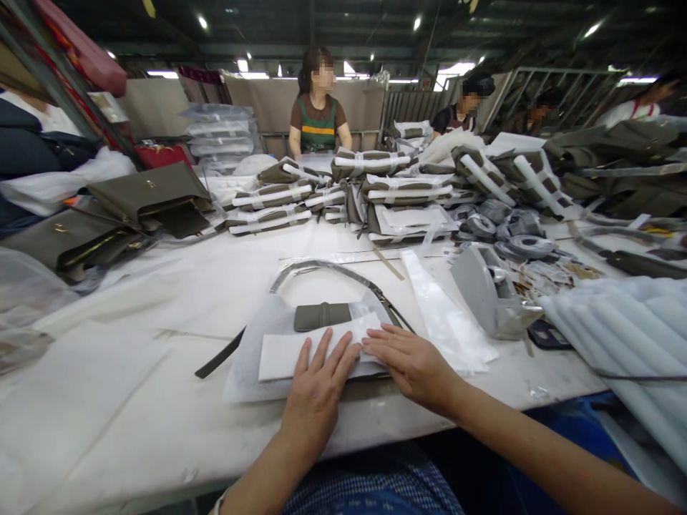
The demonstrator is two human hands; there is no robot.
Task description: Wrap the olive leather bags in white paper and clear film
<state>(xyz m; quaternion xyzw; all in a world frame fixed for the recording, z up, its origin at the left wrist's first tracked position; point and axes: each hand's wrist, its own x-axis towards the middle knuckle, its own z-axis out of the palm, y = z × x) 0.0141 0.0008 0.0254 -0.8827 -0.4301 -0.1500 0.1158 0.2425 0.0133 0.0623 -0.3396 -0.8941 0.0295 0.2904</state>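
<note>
Along the near side of the table (123,443), the left hand (315,383) and right hand (416,365) lie open, palms down, fingertips almost meeting on a folded white sheet (282,354). Beneath it, a thin wrapping sheet (241,379) and the olive bag (308,317) lie flat; most of the bag is hidden. Nothing visible fastens the white sheet, so it could slip askew or spring open if the pressing eases unevenly. Out to the left, a dark strap end (220,354) pokes past the wrapping and might snag or be creased. Beyond, the curved handle (322,263) lies against the table, where dragging could scuff it. Farther right, the grey tape dispenser (480,290) stands near loose clear plastic (443,322), which a sleeve or tape might catch. Wrapped bags (408,189) are piled behind, likely to slide if bumped.
</note>
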